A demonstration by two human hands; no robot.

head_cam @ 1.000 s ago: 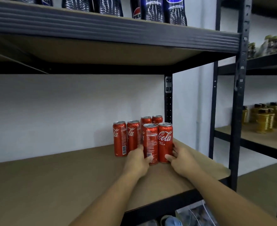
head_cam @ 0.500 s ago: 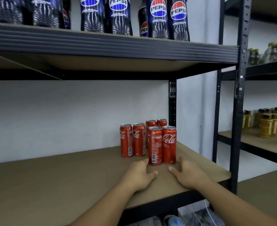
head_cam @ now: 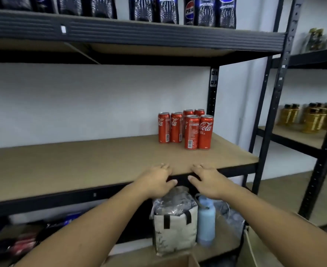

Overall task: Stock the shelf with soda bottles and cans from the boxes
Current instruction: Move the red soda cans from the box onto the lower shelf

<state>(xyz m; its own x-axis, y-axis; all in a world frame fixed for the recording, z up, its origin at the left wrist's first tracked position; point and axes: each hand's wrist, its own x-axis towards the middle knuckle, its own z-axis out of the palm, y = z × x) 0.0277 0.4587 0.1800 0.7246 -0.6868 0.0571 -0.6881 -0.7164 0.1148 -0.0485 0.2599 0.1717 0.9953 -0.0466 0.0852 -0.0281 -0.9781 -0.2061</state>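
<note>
Six red cola cans (head_cam: 185,130) upright on shelf (head_cam: 81,166). In front of cans, left hand (head_cam: 157,180) and right hand (head_cam: 207,181): grips released, empty. Cans likely full, heavy, slick: hold mid-body.

We see the cans (head_cam: 185,130) as glossy painted metal, red with bare silvery tops. The shelf (head_cam: 81,166) under them looks like matt brown fibreboard, smooth, in a frame (head_cam: 158,33) of black painted metal with a dull sheen. Above, the bottles (head_cam: 168,10) are shiny plastic with glossy labels. Below, we make out a pale bag (head_cam: 175,234) of woven-looking cloth, crinkled film (head_cam: 174,201) in it, and a matt blue flask (head_cam: 206,224). The wall (head_cam: 81,105) is flat white paint.
</note>
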